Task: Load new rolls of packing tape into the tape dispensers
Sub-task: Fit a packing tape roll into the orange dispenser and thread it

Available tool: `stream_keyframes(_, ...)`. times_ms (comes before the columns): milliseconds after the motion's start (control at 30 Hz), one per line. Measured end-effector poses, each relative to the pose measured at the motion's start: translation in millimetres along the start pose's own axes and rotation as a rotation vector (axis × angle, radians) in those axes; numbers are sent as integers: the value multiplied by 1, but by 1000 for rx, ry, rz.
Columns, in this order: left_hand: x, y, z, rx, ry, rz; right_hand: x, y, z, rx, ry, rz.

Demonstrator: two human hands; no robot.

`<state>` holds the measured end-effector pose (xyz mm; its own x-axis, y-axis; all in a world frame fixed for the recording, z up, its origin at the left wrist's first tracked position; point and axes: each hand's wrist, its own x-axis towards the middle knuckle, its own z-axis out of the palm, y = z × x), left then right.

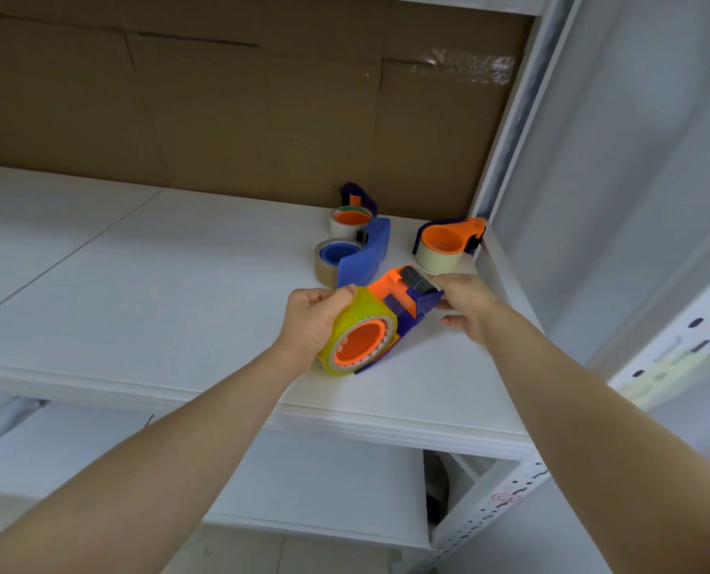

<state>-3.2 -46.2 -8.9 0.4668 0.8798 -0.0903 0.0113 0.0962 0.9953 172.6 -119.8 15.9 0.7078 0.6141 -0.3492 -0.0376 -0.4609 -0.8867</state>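
— The left hand [312,321] is curled round the yellow tape roll [345,316], which is seated on the orange-and-purple dispenser [392,290].
— And the right hand [465,308]?
— It grips that dispenser's cutter end, low over the front of the shelf [158,283]. Touching the shelf or not, I can't tell.
— Others?
— Three loaded ones further back on the shelf: a blue dispenser [365,258], a purple dispenser [359,196] behind it, and an orange dispenser [448,240] in the right back corner.

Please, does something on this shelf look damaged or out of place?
The cardboard behind the shelf is creased and cracked, and a crumpled strip of clear tape sticks on its upper right. The held dispenser looks whole.
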Motion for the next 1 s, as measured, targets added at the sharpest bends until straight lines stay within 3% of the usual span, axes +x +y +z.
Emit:
stream_keyframes(67, 0, -1, -1, -8, 10, 5, -3, 8, 1, 155, -130, 88)
stream_keyframes(200, 0, -2, -2, -35, 45, 12, -7, 30, 21, 164, -291, 110)
stream_keyframes(400, 0, -2, -1, -37, 29, 19, -1, 8, 2, 323, -23, -61)
stream_keyframes(467, -1, -1, -1, -35, 31, 20, -4, -8, 0, 350, -29, -148)
stream_keyframes(667, -4, 1, 2, -13, 26, 22, -26, -22, 22, 50, 13, -192)
stream_keyframes(1000, -2, 2, 5, 21, 62, 19, -24, -8, 17, 304, 10, -153)
